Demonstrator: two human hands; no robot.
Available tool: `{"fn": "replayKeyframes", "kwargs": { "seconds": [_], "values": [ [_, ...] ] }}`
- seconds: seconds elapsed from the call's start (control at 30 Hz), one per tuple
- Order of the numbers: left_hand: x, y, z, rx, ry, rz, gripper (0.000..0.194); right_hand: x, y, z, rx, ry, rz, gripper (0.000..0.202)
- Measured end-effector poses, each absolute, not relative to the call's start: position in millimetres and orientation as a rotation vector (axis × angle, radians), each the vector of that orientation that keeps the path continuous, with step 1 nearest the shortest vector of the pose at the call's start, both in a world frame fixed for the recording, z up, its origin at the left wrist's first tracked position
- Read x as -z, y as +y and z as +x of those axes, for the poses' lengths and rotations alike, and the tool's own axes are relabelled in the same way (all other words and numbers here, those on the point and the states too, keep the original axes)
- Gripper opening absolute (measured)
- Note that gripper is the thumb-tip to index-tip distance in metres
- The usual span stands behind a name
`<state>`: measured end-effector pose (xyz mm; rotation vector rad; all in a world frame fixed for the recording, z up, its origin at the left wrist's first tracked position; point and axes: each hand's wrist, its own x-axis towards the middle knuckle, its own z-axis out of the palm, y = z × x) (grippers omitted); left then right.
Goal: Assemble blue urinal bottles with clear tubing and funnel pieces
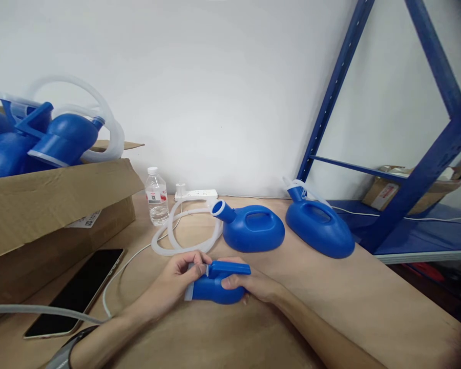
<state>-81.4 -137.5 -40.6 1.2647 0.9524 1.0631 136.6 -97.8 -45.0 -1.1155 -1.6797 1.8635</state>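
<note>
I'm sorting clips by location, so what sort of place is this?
Probably a workshop or storeroom: there's a blue metal shelving rack, a brown worktable and an open cardboard box piled with blue plastic items.

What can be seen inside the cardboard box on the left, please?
Several blue pieces and looped whitish tubing show above the near edge of the cardboard box. It hides whatever lies lower down, so its bottom cannot be seen.

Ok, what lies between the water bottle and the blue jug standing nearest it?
In the head view: looped translucent tubing and a thin white cord, with a power strip farther back.
</note>
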Motion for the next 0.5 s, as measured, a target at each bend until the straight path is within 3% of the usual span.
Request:
{"fn": "replayKeyframes", "kwargs": {
  "seconds": [0.5],
  "values": [
    [35.1, -138.4, -77.4, -1.09, 0.956, 1.279, 0.049, 52.9, -92.8, 138.4, -1.891, -1.75, -1.021, 0.065]
  ]
}}
